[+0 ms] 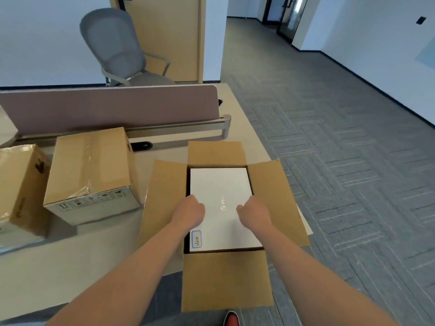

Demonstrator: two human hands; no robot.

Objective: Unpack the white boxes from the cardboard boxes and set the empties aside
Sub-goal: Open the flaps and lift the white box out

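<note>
An open cardboard box (270, 191) stands at the desk's right corner with all its flaps folded outward. Inside it lies a white box (220, 184) with a grey logo and a blue-edged label at its near left corner. My left hand (189, 211) grips the white box's left edge, fingers down between it and the cardboard wall. My right hand (255, 211) grips the right edge the same way. The fingertips are hidden in the gaps.
Two taped cardboard boxes (91, 170) (20, 184) stand on the beige desk (77, 262) to the left. A pink divider panel (113, 104) runs along the desk's back, with a grey office chair (120, 45) behind. Carpeted floor (353, 161) lies to the right.
</note>
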